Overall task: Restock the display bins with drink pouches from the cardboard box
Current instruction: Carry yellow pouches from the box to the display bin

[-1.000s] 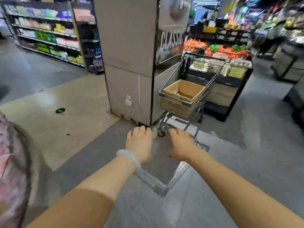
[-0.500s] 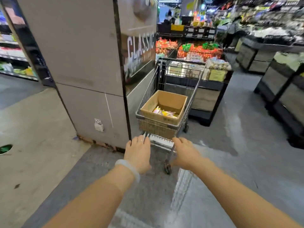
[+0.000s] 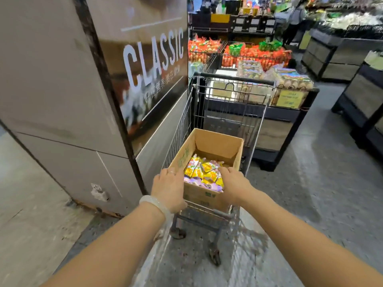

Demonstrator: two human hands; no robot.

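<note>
left hand [image 3: 169,188]: I see it at the near-left corner of the cardboard box [image 3: 215,147], fingers curled over the box's left rim, gripping it. Pale bangle on the wrist.
right hand [image 3: 233,184]: on the near-right corner of the same box, fingers folded over the rim toward the inside. Looks like a grip on the box edge; fingertips are hidden, so I can't rule out that they touch pouches.
cart [image 3: 226,112]: small wire shopping cart on the floor, right in front of me. The box sits in its basket at the near end; far end of the basket holds nothing I can make out.
drink pouches [image 3: 204,174]: yellow and purple packs lying loose in the bottom of the box, bunched at the near side. Box is open-topped and far from full.
pillar [image 3: 62,90]: just left of the cart, with a "CLASSIC" sign panel [image 3: 153,65] on its right face.
display bins [image 3: 257,56]: wire-fronted bins of red and green net bags on the stand past the cart; egg cartons [image 3: 290,78] on the near surface of that stand. I can't tell which bin takes the pouches.
step: my read is fetch phase, hands just taking hold of the box, no pouch out yet.
next move: I judge either lift the box with both hands level, or reach in for pouches. Needs a firm two-sided grip; cart may roll if pushed.
</note>
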